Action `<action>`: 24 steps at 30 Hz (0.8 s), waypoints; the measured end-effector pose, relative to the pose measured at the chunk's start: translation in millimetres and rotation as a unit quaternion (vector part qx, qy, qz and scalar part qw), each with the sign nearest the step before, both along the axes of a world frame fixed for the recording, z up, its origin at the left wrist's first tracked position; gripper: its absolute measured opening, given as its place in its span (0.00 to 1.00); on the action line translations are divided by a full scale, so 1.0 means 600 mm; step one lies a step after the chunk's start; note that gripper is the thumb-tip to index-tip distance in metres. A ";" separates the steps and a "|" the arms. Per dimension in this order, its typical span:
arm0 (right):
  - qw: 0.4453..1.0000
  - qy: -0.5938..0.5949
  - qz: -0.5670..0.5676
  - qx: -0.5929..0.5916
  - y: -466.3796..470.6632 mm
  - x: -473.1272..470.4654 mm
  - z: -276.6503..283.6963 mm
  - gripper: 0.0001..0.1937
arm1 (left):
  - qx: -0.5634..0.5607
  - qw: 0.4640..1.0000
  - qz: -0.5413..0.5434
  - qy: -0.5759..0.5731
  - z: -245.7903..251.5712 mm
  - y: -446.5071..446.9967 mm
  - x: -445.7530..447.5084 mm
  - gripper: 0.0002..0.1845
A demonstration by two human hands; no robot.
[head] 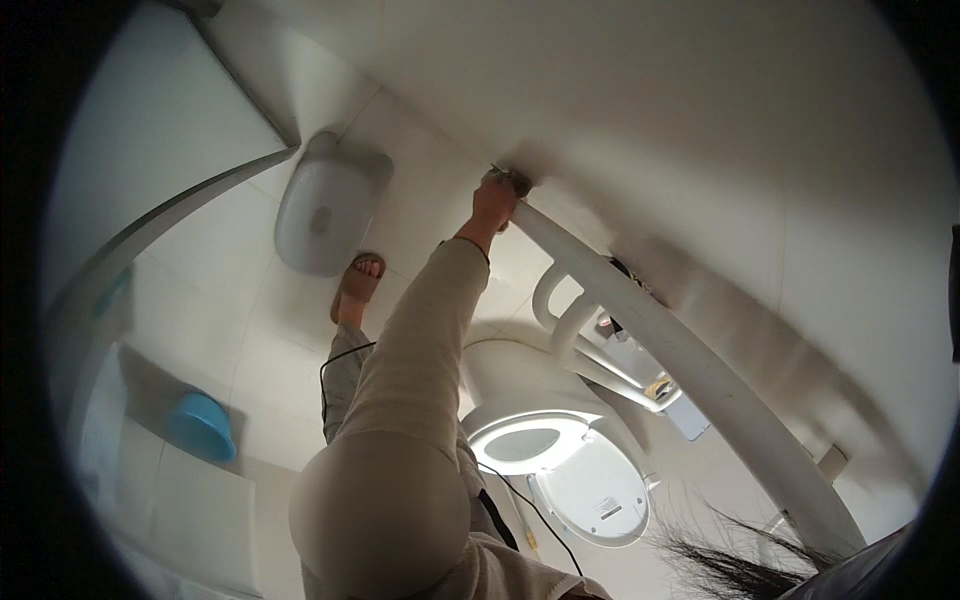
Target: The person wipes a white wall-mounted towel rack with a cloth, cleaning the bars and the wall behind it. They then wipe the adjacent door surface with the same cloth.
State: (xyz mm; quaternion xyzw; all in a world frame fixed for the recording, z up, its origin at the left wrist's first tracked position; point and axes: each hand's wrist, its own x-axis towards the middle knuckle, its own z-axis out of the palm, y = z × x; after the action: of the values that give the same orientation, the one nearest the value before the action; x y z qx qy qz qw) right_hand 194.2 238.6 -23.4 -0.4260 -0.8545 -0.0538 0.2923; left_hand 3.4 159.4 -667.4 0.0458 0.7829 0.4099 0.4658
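My left hand (495, 201) reaches far forward from a beige sleeve. Its fingers are closed on a small, crumpled grey-brown item (517, 182), perhaps a cloth, against the pale wall. The hand is at the far end of a broad white bar (675, 337), which bends through the view to the lower right. Whether the fingers touch the bar is unclear. Below the bar, white looped tubing (574, 326) runs beside a white toilet (499, 375), whose lid is raised. My right hand is out of view.
A grey lidded bin (322, 217) stands near my foot in a brown slipper (358, 281). A blue basin (202, 426) sits at lower left, and a pale panel (172, 82) rises at upper left. A black cable (536, 510) hangs near the toilet.
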 end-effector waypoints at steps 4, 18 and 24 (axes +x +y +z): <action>1.000 0.005 -0.004 -0.006 0.000 0.001 0.002 0.29 | 0.016 0.986 0.164 -0.032 0.046 -0.021 0.025 0.20; 1.000 0.014 0.017 -0.013 -0.010 0.007 0.028 0.29 | 0.261 0.751 0.244 -0.555 0.287 -0.126 0.104 0.16; 0.999 0.022 0.028 -0.021 -0.028 0.028 0.058 0.29 | 0.349 0.660 0.367 -0.554 0.293 -0.126 0.142 0.19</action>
State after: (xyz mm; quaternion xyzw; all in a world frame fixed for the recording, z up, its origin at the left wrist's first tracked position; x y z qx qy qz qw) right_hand 211.2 221.9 11.1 -0.4093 -0.8603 -0.0182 0.3033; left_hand 88.5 83.8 -491.6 -0.3219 0.1323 0.7404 0.5750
